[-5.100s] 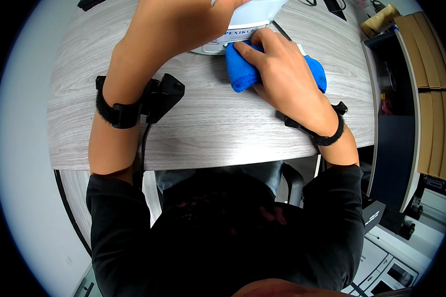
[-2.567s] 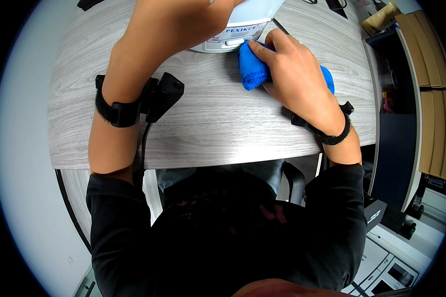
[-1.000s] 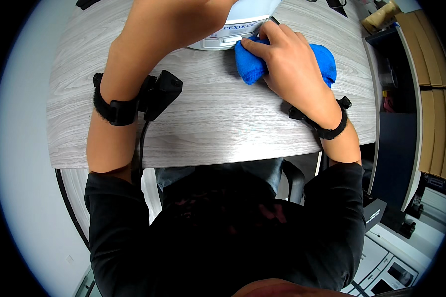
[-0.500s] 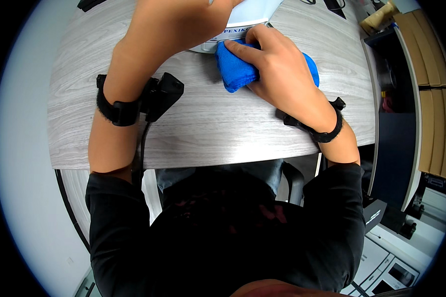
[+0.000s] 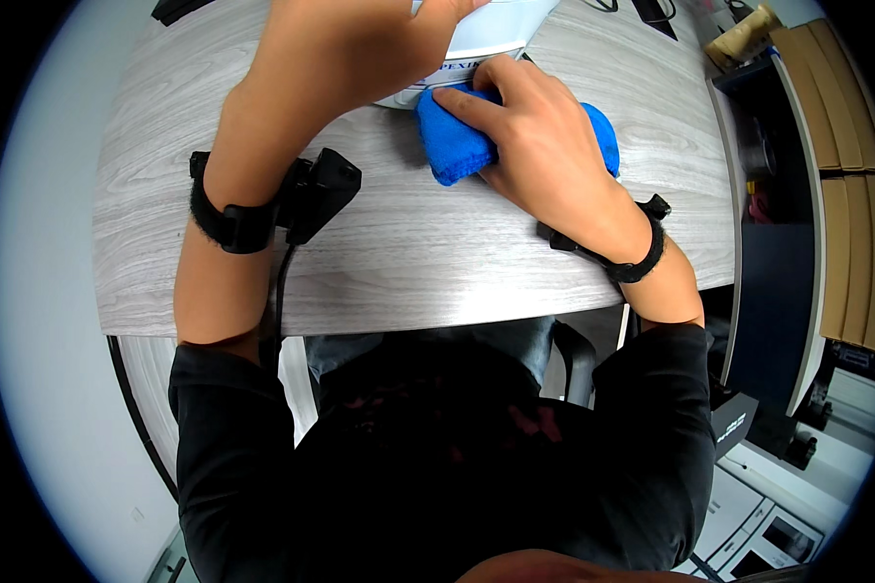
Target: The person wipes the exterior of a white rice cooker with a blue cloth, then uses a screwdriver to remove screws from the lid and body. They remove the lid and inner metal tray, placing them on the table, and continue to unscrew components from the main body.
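A white device (image 5: 496, 31) with a rounded front and blue lettering stands at the far edge of view, its upper part cut off. My left hand (image 5: 355, 49) reaches over its left side; the thumb lies by the device, while the other fingers are hidden or outside the picture. In my right hand (image 5: 540, 131) is a folded blue cloth (image 5: 452, 136), gripped between thumb and fingers and pressed to the device's lower front. The cloth's other end sticks out beyond the knuckles on the right.
The grey wood-grain desk (image 5: 389, 262) bears the device. Black straps circle both wrists; a black box-shaped unit (image 5: 326, 194) with a cable sits on the left one. On the right are a dark shelf (image 5: 773, 301) and brown cardboard boxes (image 5: 851, 253). Cables lie at the far right.
My right hand and the blue cloth have shifted slightly left and nearer to me along the device's front. My left hand has hardly moved.
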`<state>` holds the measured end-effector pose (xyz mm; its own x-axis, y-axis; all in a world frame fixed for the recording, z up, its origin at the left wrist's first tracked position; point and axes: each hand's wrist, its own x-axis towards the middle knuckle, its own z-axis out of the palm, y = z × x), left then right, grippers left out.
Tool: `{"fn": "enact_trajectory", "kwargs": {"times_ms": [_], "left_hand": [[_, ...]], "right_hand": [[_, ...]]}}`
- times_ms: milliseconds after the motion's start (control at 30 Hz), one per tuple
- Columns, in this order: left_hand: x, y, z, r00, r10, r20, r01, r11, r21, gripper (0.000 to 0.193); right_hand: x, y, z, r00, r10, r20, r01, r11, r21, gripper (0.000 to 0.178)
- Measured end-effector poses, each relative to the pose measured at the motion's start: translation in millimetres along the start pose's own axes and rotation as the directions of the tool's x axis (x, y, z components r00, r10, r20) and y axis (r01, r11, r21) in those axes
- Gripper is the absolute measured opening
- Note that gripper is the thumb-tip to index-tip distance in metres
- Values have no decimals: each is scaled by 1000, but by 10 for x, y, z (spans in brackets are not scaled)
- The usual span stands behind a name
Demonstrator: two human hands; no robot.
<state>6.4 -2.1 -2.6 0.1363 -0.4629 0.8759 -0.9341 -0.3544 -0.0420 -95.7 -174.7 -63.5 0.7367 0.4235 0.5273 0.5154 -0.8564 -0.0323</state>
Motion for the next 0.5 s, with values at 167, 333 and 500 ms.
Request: {"fn": "enact_trajectory", "kwargs": {"times_ms": [167, 333, 500], "left_hand": [[15, 21, -11, 1000, -20, 12, 20, 1000, -14, 39], [20, 18, -31, 1000, -13, 15, 13, 999, -42, 44], [7, -71, -85, 991, -90, 99, 92, 996, -17, 47]], "right_hand": [[-19, -26, 31, 999, 18, 46, -15, 998, -58, 36], [-37, -9, 12, 995, 18, 100, -11, 997, -74, 34], [-48, 23, -58, 993, 15, 120, -12, 999, -29, 39]]}}
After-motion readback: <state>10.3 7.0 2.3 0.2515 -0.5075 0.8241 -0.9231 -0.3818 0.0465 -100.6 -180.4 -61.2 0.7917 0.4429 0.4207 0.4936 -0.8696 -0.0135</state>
